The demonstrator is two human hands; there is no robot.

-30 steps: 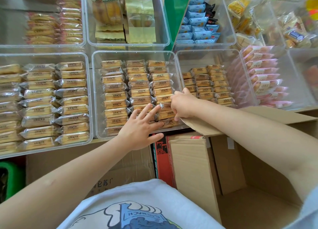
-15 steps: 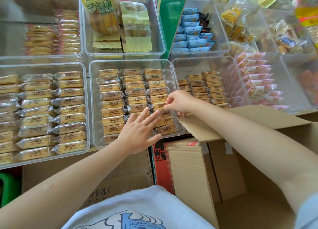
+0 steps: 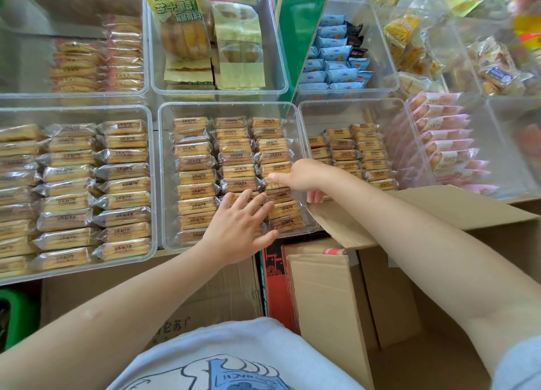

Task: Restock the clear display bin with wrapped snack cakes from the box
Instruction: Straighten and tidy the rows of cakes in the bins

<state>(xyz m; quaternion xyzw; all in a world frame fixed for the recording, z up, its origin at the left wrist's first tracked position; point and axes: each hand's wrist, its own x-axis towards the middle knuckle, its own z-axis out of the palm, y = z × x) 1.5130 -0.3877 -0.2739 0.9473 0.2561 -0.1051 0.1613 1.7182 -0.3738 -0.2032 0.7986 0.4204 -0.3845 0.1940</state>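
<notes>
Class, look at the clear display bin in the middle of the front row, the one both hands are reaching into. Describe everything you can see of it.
The clear display bin is a rectangular tub of see-through plastic with rounded corners and a thick rim. It sits between two similar bins, above cardboard boxes. Inside, wrapped snack cakes lie in three neat columns, nearly filling it. The left hand rests flat, fingers spread, on the near cakes. The right hand reaches over the right wall onto the right column, with its fingers curled. An open box flap lies against the near right corner.
</notes>
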